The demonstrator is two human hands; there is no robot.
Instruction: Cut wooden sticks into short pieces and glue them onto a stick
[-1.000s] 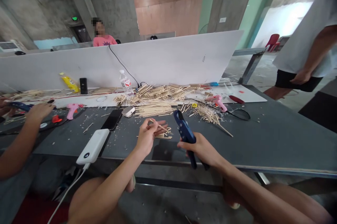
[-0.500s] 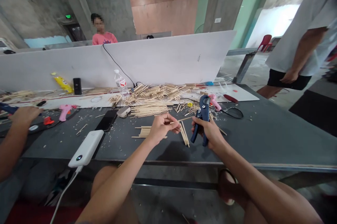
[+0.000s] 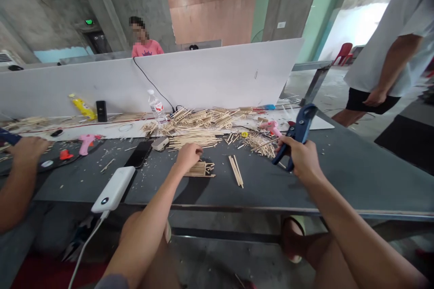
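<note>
My right hand [image 3: 305,158] is wrapped round a blue pipe cutter [image 3: 301,128], raised over the right part of the table. A thin wooden stick [image 3: 266,144] juts left from near its fingers; whether they grip it I cannot tell. My left hand [image 3: 189,155] is closed, fingers bent down, at the back edge of a small flat panel of wooden sticks [image 3: 196,170]. What its fingertips hold, if anything, is hidden. Short stick pieces [image 3: 210,168] lie at the panel's right end. Between my hands, several loose sticks [image 3: 236,171] lie side by side.
Behind are a pile of long sticks [image 3: 193,139], stick-built pieces [image 3: 206,118], cut scraps [image 3: 261,144], a pink glue gun [image 3: 271,127] and a water bottle [image 3: 156,107]. At left lie a phone [image 3: 138,154] and white power bank [image 3: 113,189]. Another person's hand [image 3: 30,149] is far left.
My left hand has moved left, from the loose sticks to the panel. My right hand has carried the pipe cutter right and up, away from the left hand.
</note>
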